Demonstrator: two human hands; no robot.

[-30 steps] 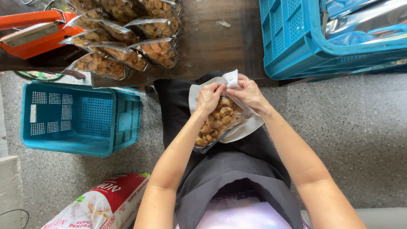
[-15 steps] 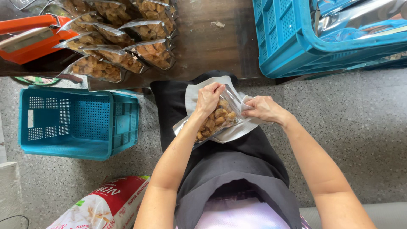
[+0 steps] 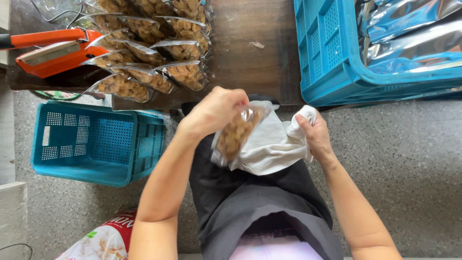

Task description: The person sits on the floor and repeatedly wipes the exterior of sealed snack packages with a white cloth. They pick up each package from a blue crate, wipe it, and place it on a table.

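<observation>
My left hand [image 3: 215, 111] grips the top of a clear plastic bag of brown snacks [image 3: 234, 136] and holds it over my lap. A white cloth [image 3: 274, 147] lies under and beside the bag. My right hand [image 3: 315, 134] pinches a bunched corner of that cloth at the right. Both hands hover just in front of the dark wooden table's [image 3: 250, 62] edge.
Several filled snack bags [image 3: 149, 53] lie stacked on the table at the left, beside an orange heat sealer [image 3: 53, 50]. A blue crate [image 3: 332, 53] holding silver foil bags stands at the right. A smaller blue basket [image 3: 96, 144] and a red-and-white sack [image 3: 103, 240] sit on the floor.
My right hand let go of the bag and moved right to take the cloth's corner. My left hand lifted the bag, now upright by its top.
</observation>
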